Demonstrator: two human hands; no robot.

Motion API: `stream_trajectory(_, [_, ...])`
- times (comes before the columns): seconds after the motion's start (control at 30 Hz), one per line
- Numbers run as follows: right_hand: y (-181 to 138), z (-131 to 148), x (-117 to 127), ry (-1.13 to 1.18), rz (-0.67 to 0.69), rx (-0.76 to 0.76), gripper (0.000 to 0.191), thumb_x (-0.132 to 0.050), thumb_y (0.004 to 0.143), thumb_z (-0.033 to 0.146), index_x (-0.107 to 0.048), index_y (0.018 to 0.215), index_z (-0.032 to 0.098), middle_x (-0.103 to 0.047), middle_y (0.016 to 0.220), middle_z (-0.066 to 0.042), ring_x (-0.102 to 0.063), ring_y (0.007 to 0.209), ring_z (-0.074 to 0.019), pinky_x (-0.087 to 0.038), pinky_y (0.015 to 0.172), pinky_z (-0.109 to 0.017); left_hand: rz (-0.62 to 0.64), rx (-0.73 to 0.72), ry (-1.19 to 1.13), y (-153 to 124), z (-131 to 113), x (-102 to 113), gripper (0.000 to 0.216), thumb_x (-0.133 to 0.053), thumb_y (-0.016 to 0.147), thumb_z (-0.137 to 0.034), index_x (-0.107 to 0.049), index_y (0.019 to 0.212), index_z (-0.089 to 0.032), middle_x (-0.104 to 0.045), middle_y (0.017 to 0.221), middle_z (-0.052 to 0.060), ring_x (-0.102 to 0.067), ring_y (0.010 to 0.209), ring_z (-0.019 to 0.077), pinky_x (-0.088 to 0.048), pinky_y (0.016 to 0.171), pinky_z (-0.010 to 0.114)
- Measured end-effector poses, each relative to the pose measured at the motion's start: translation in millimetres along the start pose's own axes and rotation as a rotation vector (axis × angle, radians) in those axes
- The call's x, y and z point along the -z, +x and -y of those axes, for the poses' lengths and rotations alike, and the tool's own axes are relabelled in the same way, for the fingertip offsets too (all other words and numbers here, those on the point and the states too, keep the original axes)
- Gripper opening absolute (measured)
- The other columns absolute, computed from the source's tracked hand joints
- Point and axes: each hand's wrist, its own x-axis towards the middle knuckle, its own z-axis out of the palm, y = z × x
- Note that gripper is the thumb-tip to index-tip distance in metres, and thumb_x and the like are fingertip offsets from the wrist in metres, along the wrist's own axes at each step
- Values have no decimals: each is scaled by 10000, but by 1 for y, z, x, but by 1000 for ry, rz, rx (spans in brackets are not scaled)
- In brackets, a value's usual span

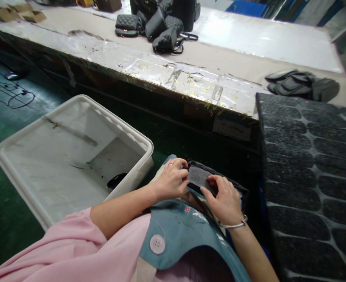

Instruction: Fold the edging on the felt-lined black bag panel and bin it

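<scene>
A small dark grey fabric piece (199, 177) with a black edge rests on my lap, over a blue apron (179, 227). My left hand (170, 180) grips its left side with bent fingers; a ring shows on one finger. On the right side, my right hand (224, 197) presses down on the piece with fingers and thumb; a silver bracelet sits on that wrist. Both hands touch the same piece, close together.
A white plastic tub (73, 156) stands on the green floor at my left, with one small dark item inside. A long worn workbench (173, 74) runs ahead, carrying black quilted bags (158, 23) and dark flat pieces (302, 84). A stack of dark textured sheets (310, 172) fills the right.
</scene>
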Motion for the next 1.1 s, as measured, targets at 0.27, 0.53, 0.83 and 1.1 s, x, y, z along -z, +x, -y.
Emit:
stream_trajectory(0.27, [4,24,-2,-153,-68,-136,457,-677,662,576,-539,921,226,-570,877,-42,-524,871,-275,-336,752,-399,-1,46,66,0,-6,-3,82,-549,818,-216,-568,758,-163,-507,1127,99,-443,1131,268,-306,1052,516])
stream_trajectory(0.53, [0,17,-4,-48,-48,-112,307,-639,740,405,-561,996,255,-570,925,-33,-502,893,-258,-329,778,-400,-51,-7,-1,-6,1,-15,74,-474,869,-180,-527,819,-165,-490,1100,122,-487,1106,242,-449,973,441])
stream_trajectory(0.83, [-12,-13,8,293,-7,70,600,-493,776,134,-359,1355,214,-600,1013,-42,-548,965,-217,-407,923,-417,-71,55,-34,-6,-4,-14,85,-507,864,-203,-524,788,-170,-488,1075,104,-553,1015,210,-527,796,335])
stream_trajectory(1.1, [-13,-6,5,231,-30,97,733,-557,766,140,-280,1440,224,-559,1056,-65,-535,1003,-243,-425,947,-471,-125,129,-104,-10,-4,-12,131,-586,849,-274,-596,765,-174,-550,1099,75,-592,981,183,-523,776,289])
